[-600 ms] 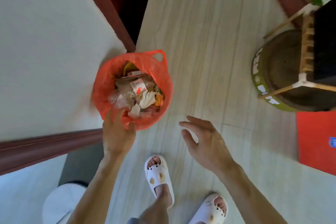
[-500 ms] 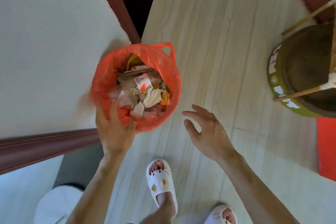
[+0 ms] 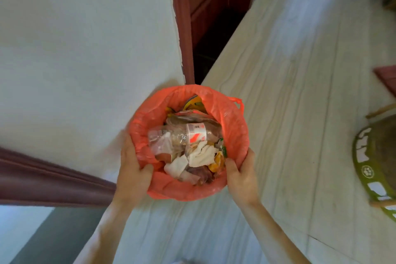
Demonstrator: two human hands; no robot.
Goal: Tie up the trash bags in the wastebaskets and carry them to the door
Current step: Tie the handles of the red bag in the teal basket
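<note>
- Change: the right hand [image 3: 242, 176], free above the floor [image 3: 300, 92] half a second ago, now grips the near right rim of the orange trash bag [image 3: 233, 126], thumb inside.
- The left hand [image 3: 132, 169] keeps its grip on the near left rim; the hands are apart.
- Location: the bag stands by the wall [image 3: 85, 49], its mouth open over the hidden wastebasket.
- Judgement: the rim can now be gathered; tying has not begun.

I read no text here. Bottle label [image 3: 196, 135] in the trash bag [image 3: 234, 126] — white, red marks, characters blurred. Green rim [image 3: 362, 156] at right — round emblem, white blocks, illegible.
</note>
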